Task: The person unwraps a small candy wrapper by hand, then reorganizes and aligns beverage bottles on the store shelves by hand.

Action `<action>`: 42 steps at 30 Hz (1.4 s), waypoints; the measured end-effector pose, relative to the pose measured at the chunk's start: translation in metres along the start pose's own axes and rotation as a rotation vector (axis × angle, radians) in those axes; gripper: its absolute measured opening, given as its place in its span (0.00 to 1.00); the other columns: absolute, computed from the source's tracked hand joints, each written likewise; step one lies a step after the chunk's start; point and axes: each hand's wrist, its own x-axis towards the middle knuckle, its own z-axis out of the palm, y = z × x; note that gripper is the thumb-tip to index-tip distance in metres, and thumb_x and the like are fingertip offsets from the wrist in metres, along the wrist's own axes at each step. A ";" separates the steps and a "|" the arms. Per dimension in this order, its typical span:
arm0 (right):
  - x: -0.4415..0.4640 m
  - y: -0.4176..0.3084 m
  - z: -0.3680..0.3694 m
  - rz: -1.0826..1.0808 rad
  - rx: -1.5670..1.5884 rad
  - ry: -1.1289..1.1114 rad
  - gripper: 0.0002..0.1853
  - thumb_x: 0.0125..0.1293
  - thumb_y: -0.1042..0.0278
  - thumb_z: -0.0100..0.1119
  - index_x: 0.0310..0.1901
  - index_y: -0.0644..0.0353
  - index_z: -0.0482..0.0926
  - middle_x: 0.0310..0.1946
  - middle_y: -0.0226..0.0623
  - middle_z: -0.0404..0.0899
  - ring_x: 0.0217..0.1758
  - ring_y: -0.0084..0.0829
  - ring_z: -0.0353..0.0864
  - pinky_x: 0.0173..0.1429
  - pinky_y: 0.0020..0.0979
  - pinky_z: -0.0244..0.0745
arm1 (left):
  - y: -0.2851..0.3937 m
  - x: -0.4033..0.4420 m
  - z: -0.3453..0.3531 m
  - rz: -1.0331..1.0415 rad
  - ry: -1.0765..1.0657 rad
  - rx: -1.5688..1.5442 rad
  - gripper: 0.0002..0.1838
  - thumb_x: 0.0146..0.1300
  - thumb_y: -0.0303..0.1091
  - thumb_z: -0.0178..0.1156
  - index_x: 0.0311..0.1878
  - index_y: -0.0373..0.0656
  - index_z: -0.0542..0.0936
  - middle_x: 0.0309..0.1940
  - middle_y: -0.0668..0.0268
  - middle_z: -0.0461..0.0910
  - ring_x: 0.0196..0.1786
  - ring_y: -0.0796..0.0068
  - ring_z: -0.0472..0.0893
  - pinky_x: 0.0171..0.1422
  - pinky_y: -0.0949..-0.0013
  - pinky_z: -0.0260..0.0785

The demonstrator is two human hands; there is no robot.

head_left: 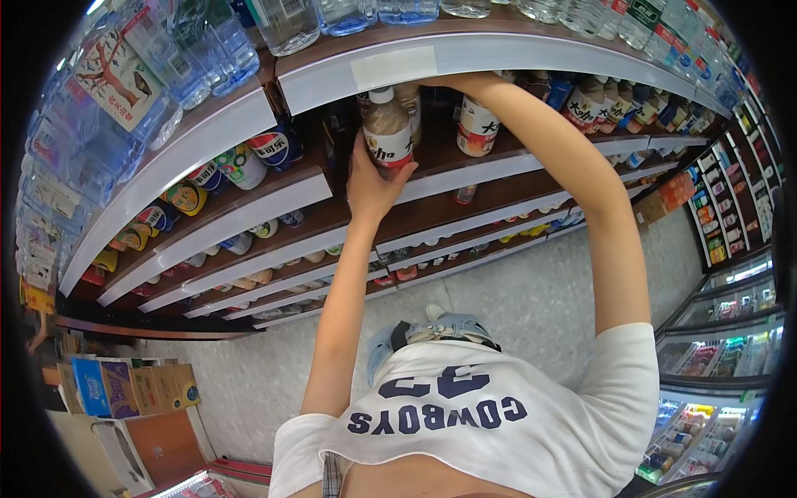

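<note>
Bottle (388, 137), white-capped, brown contents, grasped in left grip (374, 189).
Left to right: bottle's lower part between thumb and fingers, red-and-white label partly covered; second bottle (411, 105) just behind, mostly hidden; right grip (444, 81) largely hidden behind shelf edge (498, 58), cannot tell whether grasping; standing bottle (477, 131) on the shelf, pale-brown contents, top hidden.

We have cans (274, 148) left of our bottle (388, 141), another bottle (477, 129) on a shelf (490, 176) to its right, water bottles (286, 21) above.
</note>
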 end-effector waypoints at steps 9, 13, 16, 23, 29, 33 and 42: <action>0.023 -0.023 0.051 0.087 -0.008 0.040 0.17 0.65 0.56 0.62 0.48 0.59 0.81 0.38 0.37 0.83 0.41 0.31 0.81 0.47 0.35 0.77 | -0.038 -0.014 -0.011 0.097 0.031 -0.011 0.40 0.56 0.42 0.71 0.64 0.32 0.61 0.49 0.48 0.76 0.49 0.52 0.79 0.50 0.58 0.74; -0.007 -0.031 0.017 0.304 0.323 0.042 0.18 0.68 0.54 0.61 0.48 0.60 0.80 0.38 0.37 0.83 0.41 0.30 0.81 0.46 0.34 0.77 | -0.005 -0.009 -0.023 0.044 0.103 0.101 0.22 0.58 0.39 0.69 0.48 0.41 0.69 0.40 0.57 0.77 0.41 0.57 0.80 0.39 0.58 0.72; -0.049 -0.091 -0.043 0.896 0.743 -0.126 0.16 0.71 0.55 0.56 0.42 0.63 0.81 0.27 0.32 0.79 0.28 0.21 0.76 0.34 0.25 0.72 | -0.014 0.001 -0.020 0.122 -0.068 0.038 0.16 0.58 0.34 0.69 0.40 0.40 0.71 0.30 0.59 0.77 0.32 0.59 0.79 0.35 0.60 0.70; -0.216 -0.159 -0.076 1.243 0.844 -0.233 0.13 0.70 0.62 0.59 0.42 0.66 0.82 0.28 0.29 0.81 0.29 0.17 0.76 0.35 0.22 0.72 | -0.029 0.023 0.014 0.132 -0.022 -0.032 0.13 0.61 0.32 0.65 0.42 0.39 0.72 0.33 0.57 0.78 0.36 0.56 0.81 0.40 0.59 0.73; -0.216 -0.150 -0.082 1.218 0.607 -0.006 0.14 0.69 0.63 0.61 0.44 0.67 0.81 0.31 0.34 0.83 0.34 0.20 0.78 0.40 0.25 0.74 | -0.017 0.020 0.013 0.156 -0.140 0.215 0.21 0.63 0.39 0.62 0.54 0.40 0.71 0.47 0.54 0.74 0.52 0.49 0.76 0.51 0.53 0.73; -0.176 -0.111 -0.073 1.078 0.354 0.149 0.26 0.62 0.55 0.67 0.53 0.69 0.77 0.44 0.47 0.84 0.49 0.39 0.84 0.54 0.35 0.76 | -0.019 0.019 0.016 0.167 -0.036 0.131 0.19 0.64 0.41 0.62 0.52 0.40 0.73 0.45 0.55 0.76 0.50 0.50 0.78 0.51 0.54 0.73; -0.129 -0.048 -0.020 0.968 0.296 -0.027 0.47 0.45 0.39 0.75 0.59 0.67 0.70 0.47 0.59 0.81 0.50 0.53 0.83 0.53 0.44 0.78 | -0.009 0.020 0.017 0.174 0.091 -0.037 0.33 0.51 0.44 0.75 0.55 0.37 0.73 0.48 0.55 0.77 0.52 0.58 0.78 0.57 0.61 0.70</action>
